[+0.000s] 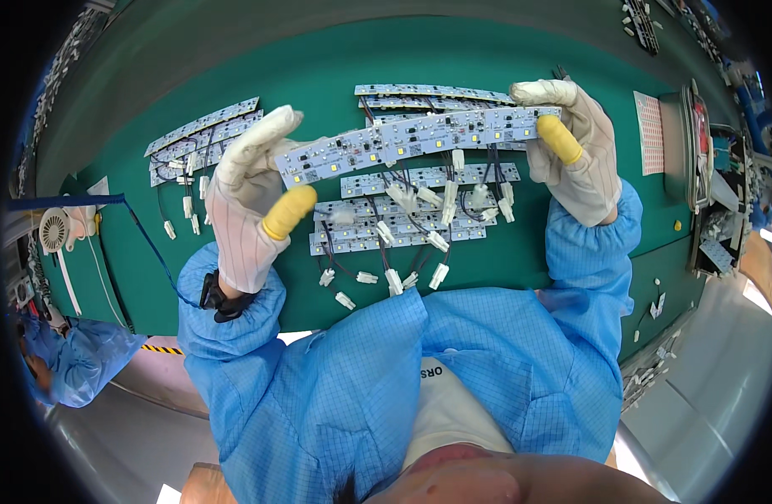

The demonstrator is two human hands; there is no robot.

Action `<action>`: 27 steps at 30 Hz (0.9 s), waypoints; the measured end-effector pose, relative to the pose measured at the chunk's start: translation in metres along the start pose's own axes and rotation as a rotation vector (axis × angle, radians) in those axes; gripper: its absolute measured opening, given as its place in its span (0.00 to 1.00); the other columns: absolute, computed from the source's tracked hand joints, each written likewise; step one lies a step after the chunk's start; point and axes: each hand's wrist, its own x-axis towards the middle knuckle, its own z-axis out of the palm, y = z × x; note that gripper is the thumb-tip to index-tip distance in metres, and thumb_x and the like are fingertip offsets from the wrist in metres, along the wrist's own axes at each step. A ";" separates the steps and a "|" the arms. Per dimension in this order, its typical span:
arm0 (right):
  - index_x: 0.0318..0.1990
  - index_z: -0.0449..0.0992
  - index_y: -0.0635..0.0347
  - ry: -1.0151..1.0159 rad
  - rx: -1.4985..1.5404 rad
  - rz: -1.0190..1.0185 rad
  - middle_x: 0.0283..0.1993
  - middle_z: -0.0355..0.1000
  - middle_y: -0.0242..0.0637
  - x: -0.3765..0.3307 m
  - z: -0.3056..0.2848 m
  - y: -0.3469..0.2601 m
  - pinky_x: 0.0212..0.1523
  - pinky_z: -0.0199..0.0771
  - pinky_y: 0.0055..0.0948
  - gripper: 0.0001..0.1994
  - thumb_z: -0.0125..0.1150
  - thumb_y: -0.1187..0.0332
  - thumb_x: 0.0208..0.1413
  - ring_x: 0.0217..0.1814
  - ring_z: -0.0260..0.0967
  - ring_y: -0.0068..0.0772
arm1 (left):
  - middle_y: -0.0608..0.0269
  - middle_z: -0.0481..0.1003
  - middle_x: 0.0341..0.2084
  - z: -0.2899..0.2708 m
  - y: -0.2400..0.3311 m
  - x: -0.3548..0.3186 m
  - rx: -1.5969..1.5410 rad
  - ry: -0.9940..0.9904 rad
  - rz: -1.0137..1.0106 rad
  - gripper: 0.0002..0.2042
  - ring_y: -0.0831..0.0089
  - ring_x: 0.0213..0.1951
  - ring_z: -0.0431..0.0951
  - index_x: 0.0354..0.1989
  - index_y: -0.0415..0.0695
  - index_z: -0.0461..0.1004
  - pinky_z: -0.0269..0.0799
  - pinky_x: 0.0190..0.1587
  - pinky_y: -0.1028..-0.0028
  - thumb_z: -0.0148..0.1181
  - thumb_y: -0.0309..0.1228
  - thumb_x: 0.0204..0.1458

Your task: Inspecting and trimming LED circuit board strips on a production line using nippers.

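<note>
Spanning the gap between both hands, a long, slightly curved white LED circuit strip [419, 139] dotted with small chips is being held up above the green work mat [319, 76], its thin dark wires and white plastic plug connectors [453, 197] dangling beneath it. The left hand [256, 197], in a white fabric glove with a yellow rubber cot on the thumb, is closing on the strip's left end, and the right hand [570, 151], gloved the same way, is pinching the right end between its yellow-capped thumb and fingers. Under the held strip, a pile of similar white LED strips [403, 227] is lying on the mat with its wires and plugs tangled together. Well to the left, another stack of white strips [197, 139] is resting on the mat. Both forearms are wearing blue gridded cleanroom sleeves [587, 252]. At the lower left, another person in a blue cleanroom suit [79, 357] is working nearby.
</note>
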 end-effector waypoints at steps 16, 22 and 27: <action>0.49 0.65 0.70 0.038 0.032 -0.181 0.35 0.71 0.34 0.001 0.005 0.007 0.22 0.56 0.08 0.20 0.57 0.64 0.55 0.27 0.63 0.11 | 0.57 0.75 0.37 -0.004 0.004 -0.006 0.206 -0.014 -0.023 0.27 0.73 0.38 0.76 0.45 0.36 0.73 0.72 0.42 0.77 0.69 0.38 0.36; 0.49 0.65 0.70 -0.039 0.035 -0.178 0.34 0.71 0.37 -0.001 -0.003 0.008 0.23 0.58 0.09 0.20 0.57 0.63 0.54 0.31 0.66 0.16 | 0.55 0.76 0.38 -0.006 0.005 -0.003 0.118 0.046 -0.098 0.28 0.73 0.39 0.77 0.44 0.33 0.73 0.72 0.44 0.75 0.71 0.38 0.36; 0.48 0.66 0.69 -0.055 0.057 -0.187 0.33 0.71 0.38 -0.002 -0.004 0.006 0.18 0.52 0.11 0.19 0.58 0.64 0.53 0.27 0.65 0.17 | 0.54 0.76 0.38 -0.008 0.002 -0.003 0.120 0.030 -0.106 0.29 0.72 0.39 0.77 0.44 0.33 0.72 0.72 0.43 0.75 0.70 0.40 0.36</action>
